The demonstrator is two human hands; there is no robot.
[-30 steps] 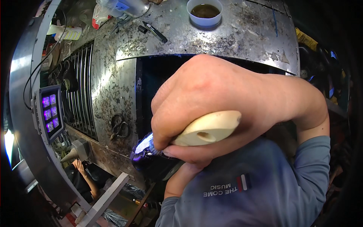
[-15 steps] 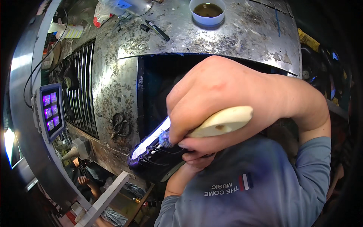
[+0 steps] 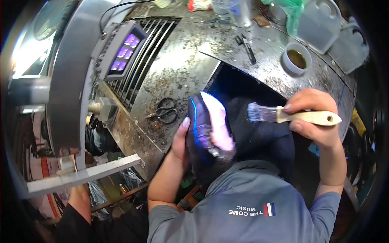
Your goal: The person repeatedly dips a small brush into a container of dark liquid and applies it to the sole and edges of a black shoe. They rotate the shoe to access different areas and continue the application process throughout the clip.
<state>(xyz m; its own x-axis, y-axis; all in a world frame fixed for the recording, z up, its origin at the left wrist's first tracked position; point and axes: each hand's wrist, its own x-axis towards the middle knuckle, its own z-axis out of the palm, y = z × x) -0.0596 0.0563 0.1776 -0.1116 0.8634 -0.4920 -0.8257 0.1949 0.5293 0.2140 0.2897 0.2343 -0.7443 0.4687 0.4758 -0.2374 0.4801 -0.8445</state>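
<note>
Head view: your left hand (image 3: 180, 139) grips the left edge of a dark, glossy shoe (image 3: 210, 133), thumb up along its side and fingers hidden behind it, so the hand is closed on the shoe and holds it above the black opening in the bench (image 3: 170, 77). The shoe's long axis runs near-vertical in the picture, its shiny face turned up and catching a pale glare. Your right hand (image 3: 318, 117) is closed on the pale wooden handle of a brush (image 3: 291, 115); the handle lies almost level, pointing right, and the bristles (image 3: 256, 112) point left toward the shoe. The bristles stand just beside the shoe's upper right edge, apart from it, with dark cloth between and below. The shoe thus lies to the left of the right hand, along the line of the brush, and the left hand is the nearer one, already touching it. On the stained metal bench, scissors (image 3: 165, 111) lie left of the shoe, near the left hand; a cup (image 3: 297, 60) of brown liquid stands above the right hand, well apart. A panel (image 3: 123, 50) with violet lights sits at the upper left. Another person's hand (image 3: 79, 198) shows at the lower left, clear of yours.
</note>
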